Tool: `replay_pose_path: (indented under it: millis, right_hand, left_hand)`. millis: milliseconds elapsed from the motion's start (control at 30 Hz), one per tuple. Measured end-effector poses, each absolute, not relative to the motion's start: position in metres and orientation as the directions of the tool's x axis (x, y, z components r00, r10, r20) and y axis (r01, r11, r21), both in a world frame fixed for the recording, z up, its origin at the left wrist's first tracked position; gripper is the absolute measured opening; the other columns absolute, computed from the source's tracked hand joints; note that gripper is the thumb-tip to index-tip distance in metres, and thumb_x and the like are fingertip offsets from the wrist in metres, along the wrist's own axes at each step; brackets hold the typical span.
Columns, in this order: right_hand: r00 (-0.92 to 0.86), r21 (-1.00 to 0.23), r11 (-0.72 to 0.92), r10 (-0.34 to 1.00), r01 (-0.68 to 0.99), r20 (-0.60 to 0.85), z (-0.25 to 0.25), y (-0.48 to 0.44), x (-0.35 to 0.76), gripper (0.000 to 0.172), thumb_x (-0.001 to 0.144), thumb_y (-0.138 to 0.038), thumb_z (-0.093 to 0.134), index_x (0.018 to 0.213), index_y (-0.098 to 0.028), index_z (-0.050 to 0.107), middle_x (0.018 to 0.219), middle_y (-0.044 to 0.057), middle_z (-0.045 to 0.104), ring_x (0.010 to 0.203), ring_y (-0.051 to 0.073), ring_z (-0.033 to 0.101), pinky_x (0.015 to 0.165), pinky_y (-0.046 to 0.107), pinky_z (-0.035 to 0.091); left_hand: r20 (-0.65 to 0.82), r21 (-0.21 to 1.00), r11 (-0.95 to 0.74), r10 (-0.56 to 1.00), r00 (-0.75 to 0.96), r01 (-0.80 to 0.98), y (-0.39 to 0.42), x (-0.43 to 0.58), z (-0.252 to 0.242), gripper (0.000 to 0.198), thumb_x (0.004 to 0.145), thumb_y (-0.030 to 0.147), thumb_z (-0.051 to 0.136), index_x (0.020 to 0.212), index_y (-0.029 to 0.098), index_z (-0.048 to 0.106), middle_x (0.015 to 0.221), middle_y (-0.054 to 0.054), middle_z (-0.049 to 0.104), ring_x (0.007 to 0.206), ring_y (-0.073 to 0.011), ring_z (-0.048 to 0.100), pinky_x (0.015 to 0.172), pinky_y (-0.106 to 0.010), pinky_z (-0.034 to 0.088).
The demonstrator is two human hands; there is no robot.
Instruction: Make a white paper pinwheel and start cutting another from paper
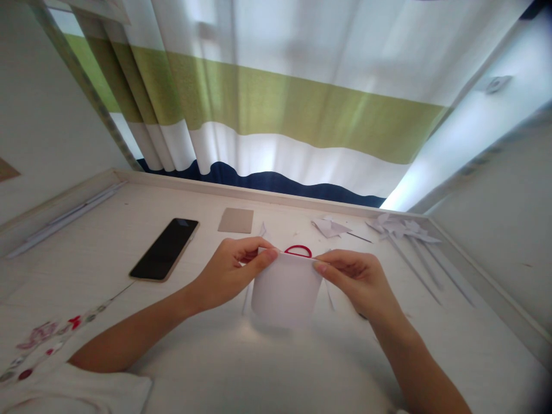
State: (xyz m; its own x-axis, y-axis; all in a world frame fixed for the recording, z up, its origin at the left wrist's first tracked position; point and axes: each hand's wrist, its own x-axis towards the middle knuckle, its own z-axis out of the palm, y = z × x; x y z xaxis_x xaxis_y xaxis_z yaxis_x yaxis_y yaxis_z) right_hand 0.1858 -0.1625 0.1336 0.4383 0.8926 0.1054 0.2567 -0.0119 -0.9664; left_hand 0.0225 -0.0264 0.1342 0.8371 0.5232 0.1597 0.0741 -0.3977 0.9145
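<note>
A white sheet of paper (285, 290) is held up in front of me above the white table (107, 270). My left hand (230, 271) pinches its upper left corner with thumb and fingers closed. At the upper right corner my right hand (360, 279) pinches it the same way. Just behind the sheet's top edge a red handle of scissors (298, 249) shows; the rest of them is hidden by the paper.
A black phone (165, 248) lies on the table to the left. A grey card square (236, 220) sits beyond it. White paper scraps (330, 227) and folded paper pieces with long strips (403, 229) lie at the back right. A striped curtain (280, 109) hangs behind.
</note>
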Motion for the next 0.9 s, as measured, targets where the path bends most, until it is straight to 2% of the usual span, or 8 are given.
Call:
replay_pose_path:
  millis: [200,567,900]
  right_hand:
    - [0.461,-0.967,-0.018,0.881,0.253,0.104,0.1321,-0.1631,0.1862,0.009,0.066,-0.028,0.066,0.071,-0.02,0.067,0.07,0.001,0.068,0.064,0.014,0.059,0.061,0.026,0.049]
    - [0.442,-0.977,-0.024,0.894,0.211,0.074,0.1318,-0.163,0.1872,0.008,0.068,-0.027,0.065,0.074,-0.021,0.067,0.074,0.001,0.068,0.068,0.013,0.059,0.064,0.025,0.048]
    - [0.427,-0.967,-0.024,0.9,0.253,0.089,0.1335,-0.1649,0.1865,0.011,0.069,-0.027,0.063,0.076,-0.02,0.067,0.076,0.003,0.068,0.07,0.016,0.06,0.066,0.028,0.049]
  left_hand:
    - [0.203,0.892,-0.448,0.514,0.833,0.06,-0.0266,0.0217,0.1368,0.023,0.081,0.031,0.049,0.074,0.014,0.062,0.065,0.001,0.061,0.058,-0.0089,0.052,0.051,-0.016,0.038]
    - [0.194,0.919,-0.392,0.541,0.818,0.042,-0.028,0.023,0.1402,0.018,0.077,0.028,0.054,0.073,0.015,0.065,0.063,0.002,0.063,0.057,-0.0071,0.054,0.049,-0.012,0.04]
    - [0.18,0.943,-0.333,0.547,0.818,0.014,-0.0286,0.0226,0.1406,0.015,0.076,0.025,0.056,0.07,0.014,0.066,0.061,0.003,0.063,0.055,-0.006,0.053,0.048,-0.011,0.04]
